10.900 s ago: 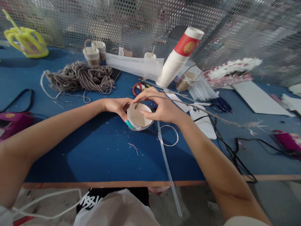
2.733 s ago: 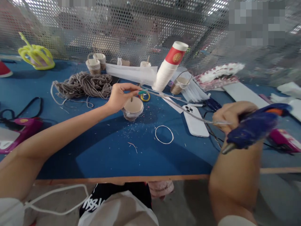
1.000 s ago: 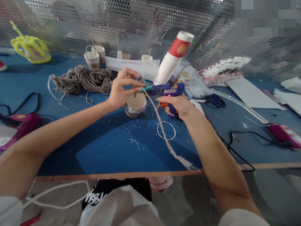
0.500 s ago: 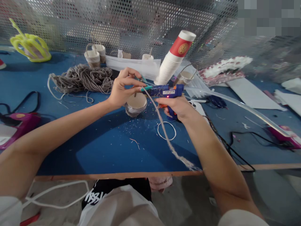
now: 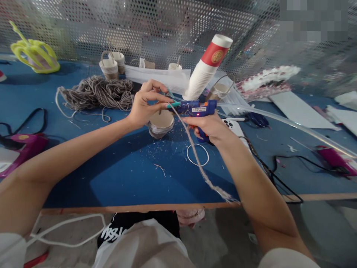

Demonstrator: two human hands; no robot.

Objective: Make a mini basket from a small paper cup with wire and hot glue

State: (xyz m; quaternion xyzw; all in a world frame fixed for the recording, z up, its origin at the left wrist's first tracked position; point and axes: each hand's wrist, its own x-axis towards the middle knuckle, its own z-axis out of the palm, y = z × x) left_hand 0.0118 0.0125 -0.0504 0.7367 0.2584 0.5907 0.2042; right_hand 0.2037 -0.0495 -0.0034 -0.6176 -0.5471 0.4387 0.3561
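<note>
The glue gun [image 5: 211,107] is labelled "HOT MELT GLUE GUN"; white lettering [image 5: 110,233] on black cloth [image 5: 128,219] is unclear.

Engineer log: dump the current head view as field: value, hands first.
left hand: pinching thin greyish fibre cord, frayed end dangling
right hand: gripping blue plastic glue gun, red light lit
nozzle tip: hidden; contact with cord unclear
beneath left hand: round cream-lined cup, mouth up
left of cup: tangled grey yarn heap
behind glue gun: tall white paper cup stack
</note>
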